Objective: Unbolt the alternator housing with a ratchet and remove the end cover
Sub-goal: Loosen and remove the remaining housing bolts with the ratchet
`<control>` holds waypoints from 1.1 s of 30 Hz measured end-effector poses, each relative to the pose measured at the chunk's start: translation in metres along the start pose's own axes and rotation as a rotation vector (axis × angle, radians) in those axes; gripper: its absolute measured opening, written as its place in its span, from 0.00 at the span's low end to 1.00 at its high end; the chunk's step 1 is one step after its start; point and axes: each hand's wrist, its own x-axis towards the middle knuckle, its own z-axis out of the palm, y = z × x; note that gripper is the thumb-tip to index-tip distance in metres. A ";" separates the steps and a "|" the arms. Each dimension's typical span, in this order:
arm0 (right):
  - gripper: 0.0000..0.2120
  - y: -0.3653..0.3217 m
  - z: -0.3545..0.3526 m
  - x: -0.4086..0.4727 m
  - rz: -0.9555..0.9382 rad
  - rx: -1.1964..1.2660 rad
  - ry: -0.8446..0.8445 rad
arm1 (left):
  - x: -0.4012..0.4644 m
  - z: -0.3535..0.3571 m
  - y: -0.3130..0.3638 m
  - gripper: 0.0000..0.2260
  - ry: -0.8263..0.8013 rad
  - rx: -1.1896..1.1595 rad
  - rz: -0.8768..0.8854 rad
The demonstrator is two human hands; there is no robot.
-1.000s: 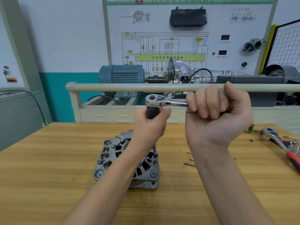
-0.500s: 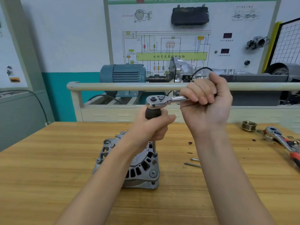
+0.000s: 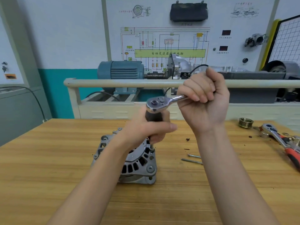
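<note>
Grey cast alternator [image 3: 129,161] stands on wooden bench [image 3: 48,159], below both hands. Left hand [image 3: 151,129] wraps the black extension grip [image 3: 153,116] under the ratchet [image 3: 159,103] head; right hand [image 3: 206,101] fists the ratchet handle. Two loose bolts [image 3: 193,159] lie just right of alternator.

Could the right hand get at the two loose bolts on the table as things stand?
Probably not at once: the right hand grips the ratchet handle. The bolts lie uncovered beside that forearm, so letting go should free the way.
</note>
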 end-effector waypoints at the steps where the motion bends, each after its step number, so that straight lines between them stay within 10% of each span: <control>1: 0.19 0.000 -0.002 0.001 0.014 0.045 0.002 | 0.000 0.003 0.001 0.14 -0.027 0.016 -0.022; 10: 0.23 0.021 0.011 -0.014 -0.467 -0.361 0.076 | 0.016 0.023 -0.004 0.11 0.654 0.015 -0.007; 20: 0.19 -0.002 0.005 -0.001 0.018 -0.025 0.085 | 0.002 0.004 0.002 0.13 -0.009 -0.011 0.035; 28: 0.24 0.028 0.016 -0.018 -0.472 -0.383 0.095 | 0.011 0.017 -0.002 0.17 0.560 -0.038 0.062; 33: 0.20 0.010 0.012 -0.008 -0.216 -0.274 0.044 | 0.005 0.004 -0.001 0.18 0.264 -0.038 0.054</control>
